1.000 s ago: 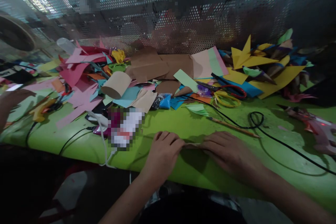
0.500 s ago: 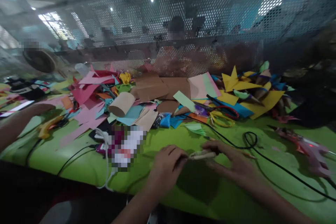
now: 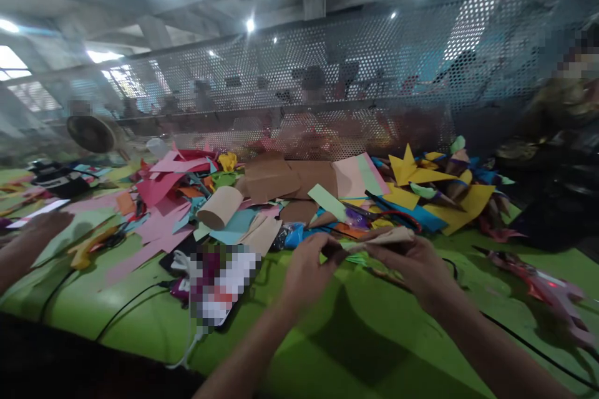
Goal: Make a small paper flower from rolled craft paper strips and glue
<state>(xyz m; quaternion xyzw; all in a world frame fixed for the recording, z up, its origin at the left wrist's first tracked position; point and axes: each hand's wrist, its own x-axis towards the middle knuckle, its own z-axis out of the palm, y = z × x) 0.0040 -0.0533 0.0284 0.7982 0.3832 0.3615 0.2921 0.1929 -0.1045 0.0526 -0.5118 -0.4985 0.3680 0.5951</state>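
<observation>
Left hand (image 3: 309,271) and right hand (image 3: 418,271) are close together just right of the middle of the frame, both on one folded piece of tan paper (image 3: 393,236). The left fingertips pinch its narrow left end; the right thumb and fingers grip its wider part, which juts above the right hand. The paper is held above the green tabletop (image 3: 262,355), where a dark shadow falls below it.

Behind the hands, across the middle of the frame, lie brown paper sheets (image 3: 271,179), a pale green paper strip (image 3: 326,201) and, to the right, scissors (image 3: 402,215), partly hidden. Left of centre, a rolled tan paper tube (image 3: 221,207) lies on its side near a heap of pink paper (image 3: 161,188). A phone (image 3: 234,290), its screen blurred out, lies at lower left of centre beside a white cable (image 3: 189,349). At the right edge rests a pink glue gun (image 3: 538,283) with a red light; near it, higher up, is a yellow paper star (image 3: 407,168). A co-worker's hand (image 3: 42,234) reaches in at far left, near a yellow corded tool (image 3: 91,249).
</observation>
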